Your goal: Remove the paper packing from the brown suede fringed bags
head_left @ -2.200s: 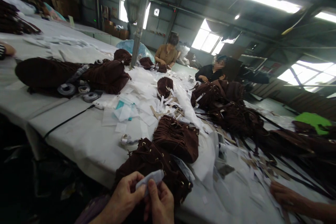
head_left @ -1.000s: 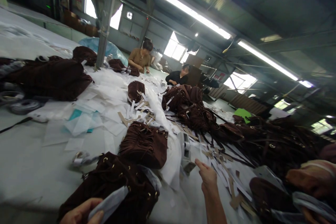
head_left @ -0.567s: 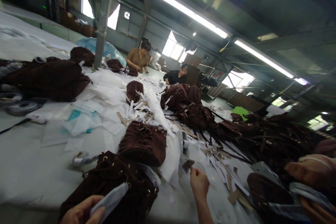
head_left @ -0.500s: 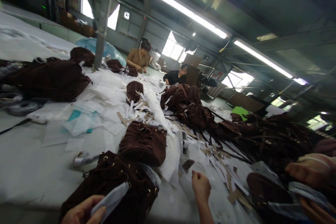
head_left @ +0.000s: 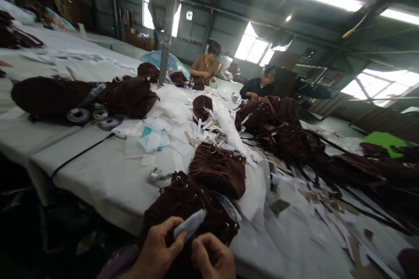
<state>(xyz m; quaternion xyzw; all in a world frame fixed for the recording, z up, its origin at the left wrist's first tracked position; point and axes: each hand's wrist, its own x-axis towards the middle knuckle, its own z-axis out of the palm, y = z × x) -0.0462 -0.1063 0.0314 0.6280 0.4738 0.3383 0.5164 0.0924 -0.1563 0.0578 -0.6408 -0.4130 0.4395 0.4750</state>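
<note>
A dark brown bag (head_left: 173, 202) with gold eyelets and a drawstring lies at the table's front edge, right before me. My left hand (head_left: 159, 244) pinches a pale, flat, wrapped-looking piece (head_left: 194, 224) between thumb and fingers, over the bag; its tip reaches an eyelet. What the piece is made of I cannot make out. Close to its right, my right hand (head_left: 214, 255) has thumb and fingers drawn together, and whatever they hold is hidden. Just behind sits a second brown bag (head_left: 218, 170) with gathered sides, touching the first.
Paper strips (head_left: 330, 213) and white sheets (head_left: 163, 133) litter the white table (head_left: 108, 183). Brown bags (head_left: 271, 122) are heaped to the right, others (head_left: 127, 96) lie left beside tape rolls (head_left: 77, 115). A metal post (head_left: 168, 30) rises behind. Two people (head_left: 204, 67) work across the table.
My right hand has come left, from above the table to beside the pale piece. My left hand still pinches that piece. The view has turned left, and the co-worker's hands at right are gone.
</note>
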